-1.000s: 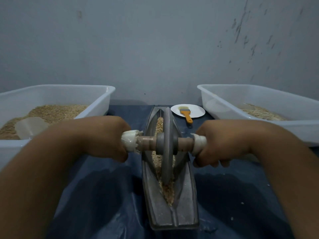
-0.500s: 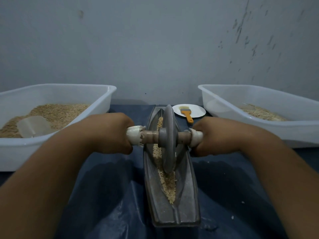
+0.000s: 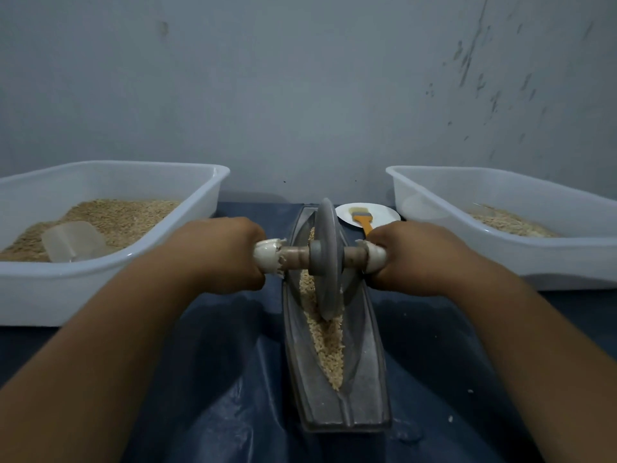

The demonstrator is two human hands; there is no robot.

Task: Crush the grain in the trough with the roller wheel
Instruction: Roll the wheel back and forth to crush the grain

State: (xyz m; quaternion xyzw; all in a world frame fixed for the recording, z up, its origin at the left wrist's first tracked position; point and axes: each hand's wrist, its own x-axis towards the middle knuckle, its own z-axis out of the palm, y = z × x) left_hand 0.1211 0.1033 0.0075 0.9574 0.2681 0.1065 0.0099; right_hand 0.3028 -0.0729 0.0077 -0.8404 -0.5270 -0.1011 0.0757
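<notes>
Grain (image 3: 329, 342), pale and husky, lies along the groove of the long grey metal boat-shaped trough (image 3: 364, 389) between the hands; the grey metal roller wheel (image 3: 327, 262) stands upright in it, rim down in the grain; the left hand (image 3: 217, 255) and right hand (image 3: 414, 259) each curl round a white-wrapped end of its wooden axle; a white plastic tub (image 3: 110, 285) of grain with a clear scoop (image 3: 71, 240) sits left of the left hand; a second white tub (image 3: 500, 259) sits right of the right hand; beyond the right hand, a white plate (image 3: 384, 213) carries an orange-handled brush (image 3: 362, 219); all rests on the dark blue surface (image 3: 217, 379).
</notes>
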